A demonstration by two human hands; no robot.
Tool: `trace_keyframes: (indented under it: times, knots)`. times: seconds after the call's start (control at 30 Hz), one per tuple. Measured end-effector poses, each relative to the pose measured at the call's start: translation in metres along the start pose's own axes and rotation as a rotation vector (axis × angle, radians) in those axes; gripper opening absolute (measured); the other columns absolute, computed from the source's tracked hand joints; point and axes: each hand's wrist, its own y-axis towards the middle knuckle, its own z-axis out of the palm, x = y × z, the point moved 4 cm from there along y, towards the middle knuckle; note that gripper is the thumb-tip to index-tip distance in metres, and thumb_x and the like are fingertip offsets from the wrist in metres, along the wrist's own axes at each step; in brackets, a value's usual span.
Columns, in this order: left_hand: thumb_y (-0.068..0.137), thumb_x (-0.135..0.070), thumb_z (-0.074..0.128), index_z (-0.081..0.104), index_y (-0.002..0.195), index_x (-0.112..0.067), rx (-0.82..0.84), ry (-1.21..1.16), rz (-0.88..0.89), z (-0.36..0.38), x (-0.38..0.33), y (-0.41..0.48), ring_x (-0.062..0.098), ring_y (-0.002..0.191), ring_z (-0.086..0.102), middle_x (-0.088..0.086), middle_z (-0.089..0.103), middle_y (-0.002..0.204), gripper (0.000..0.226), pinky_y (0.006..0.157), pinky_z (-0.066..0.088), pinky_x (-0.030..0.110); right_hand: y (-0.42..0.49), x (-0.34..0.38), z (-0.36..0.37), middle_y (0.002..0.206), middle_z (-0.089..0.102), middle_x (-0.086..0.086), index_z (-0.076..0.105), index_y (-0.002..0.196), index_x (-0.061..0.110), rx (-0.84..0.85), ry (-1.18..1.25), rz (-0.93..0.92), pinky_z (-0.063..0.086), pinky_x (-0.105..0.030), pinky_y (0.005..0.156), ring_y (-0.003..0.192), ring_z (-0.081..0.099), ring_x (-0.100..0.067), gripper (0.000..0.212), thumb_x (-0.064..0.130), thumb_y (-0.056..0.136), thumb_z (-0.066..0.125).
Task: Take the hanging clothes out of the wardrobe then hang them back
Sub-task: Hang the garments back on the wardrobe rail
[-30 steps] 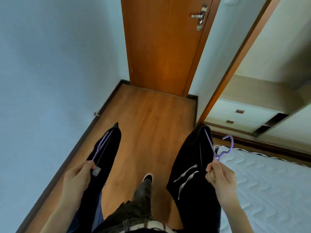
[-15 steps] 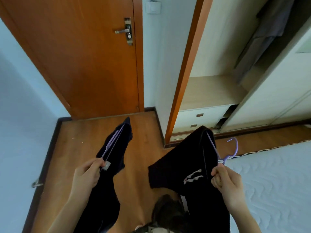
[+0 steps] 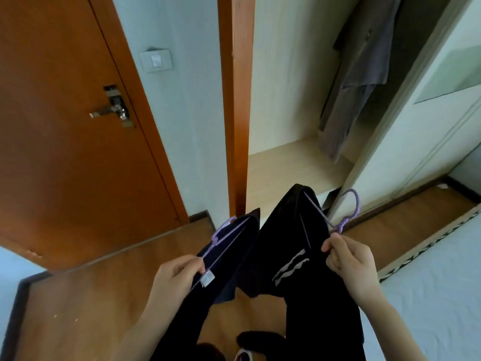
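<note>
Wooden floor (image 3: 104, 295) running beneath me, my shoe (image 3: 244, 356) standing on it, mattress (image 3: 442, 295) bordering right, wardrobe shelf (image 3: 286, 162) facing me.

Open wardrobe bay (image 3: 286, 162) beside grey garment (image 3: 351, 100)

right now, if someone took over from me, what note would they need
Left hand pinches the left hanger carrying a navy garment.
Right hand pinches the right hanger by its neck, black garment on it.
Done: both are out of the wardrobe, held before it.
Left: hang both back inside, beside the grey garment hanging there.
</note>
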Motion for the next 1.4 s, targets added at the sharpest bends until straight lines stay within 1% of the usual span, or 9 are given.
trace_keyframes:
  times: [0.1,0.23,0.4,0.47,0.6,0.83,1.07,1.27,1.4]
  knots:
    - [0.084,-0.031,0.060,0.056,0.072,0.002,0.090,-0.104,-0.016,0.026,-0.038,0.057,0.012,0.042,0.020,0.002,0.025,0.051,0.035,0.043,0.017,0.022,0.051,0.029,-0.013,0.046,0.029,-0.007,0.052,0.071,-0.006,-0.035,0.083,-0.001,0.024,-0.022,0.043,0.042,0.024,-0.016,0.041,0.017,0.103,0.041]
    - [0.097,-0.013,0.052,0.058,0.069,-0.009,0.113,-0.237,-0.077,0.071,-0.085,0.138,0.013,0.045,0.017,0.001,0.024,0.052,0.029,0.041,0.013,0.019,0.112,0.061,-0.028,0.043,0.026,-0.002,0.049,0.069,0.001,-0.069,0.159,-0.036,0.016,-0.033,0.048,0.041,0.021,-0.013,0.040,0.016,0.104,0.038]
    - [0.094,-0.012,0.053,0.057,0.073,-0.014,0.164,-0.381,-0.034,0.135,-0.164,0.222,0.010,0.041,0.018,-0.005,0.024,0.051,0.021,0.036,0.014,0.018,0.195,0.103,-0.043,0.046,0.025,-0.004,0.049,0.067,0.002,-0.057,0.098,-0.122,0.011,-0.045,0.055,0.046,0.021,-0.015,0.043,0.019,0.105,0.037]
    - [0.094,-0.011,0.053,0.056,0.074,-0.013,0.189,-0.470,0.003,0.157,-0.199,0.252,0.008,0.039,0.017,-0.006,0.023,0.051,0.021,0.034,0.015,0.017,0.232,0.126,-0.049,0.046,0.027,-0.004,0.050,0.067,0.003,-0.062,0.083,-0.163,0.013,-0.043,0.055,0.044,0.023,-0.015,0.043,0.020,0.105,0.037]
    - [0.095,-0.009,0.051,0.059,0.075,-0.010,0.184,-0.623,0.087,0.188,-0.266,0.301,0.008,0.040,0.017,-0.006,0.023,0.050,0.021,0.035,0.015,0.018,0.301,0.184,-0.056,0.045,0.032,0.000,0.053,0.065,0.006,-0.082,0.084,-0.260,0.022,-0.029,0.048,0.039,0.026,-0.015,0.044,0.023,0.104,0.039]
    - [0.095,-0.004,0.047,0.062,0.079,-0.008,0.146,-0.829,0.200,0.225,-0.355,0.367,0.007,0.040,0.018,-0.007,0.024,0.050,0.022,0.035,0.016,0.019,0.406,0.264,-0.070,0.043,0.032,0.000,0.051,0.066,0.004,-0.095,0.106,-0.415,0.024,-0.030,0.047,0.038,0.026,-0.014,0.043,0.018,0.104,0.039]
    - [0.096,-0.003,0.048,0.064,0.086,-0.005,0.035,-0.912,0.288,0.259,-0.425,0.444,0.007,0.038,0.017,-0.008,0.024,0.049,0.019,0.035,0.014,0.019,0.533,0.312,-0.081,0.042,0.030,0.001,0.050,0.067,0.004,0.092,0.126,-0.471,0.021,-0.028,0.045,0.036,0.024,-0.012,0.042,0.016,0.105,0.038]
    - [0.096,-0.002,0.049,0.064,0.081,-0.006,-0.202,-0.872,0.411,0.255,-0.495,0.498,0.005,0.035,0.018,-0.008,0.026,0.044,0.021,0.033,0.015,0.017,0.636,0.377,-0.063,0.037,0.024,0.002,0.047,0.063,0.003,0.331,0.217,-0.554,0.015,-0.021,0.041,0.030,0.019,-0.008,0.044,0.012,0.105,0.036]
    - [0.096,-0.005,0.050,0.064,0.082,-0.007,-0.324,-0.864,0.473,0.243,-0.538,0.525,0.005,0.034,0.019,-0.008,0.027,0.044,0.020,0.032,0.015,0.016,0.681,0.423,-0.038,0.036,0.024,0.003,0.047,0.061,0.003,0.467,0.218,-0.621,0.019,-0.019,0.041,0.030,0.018,-0.009,0.046,0.013,0.104,0.037]
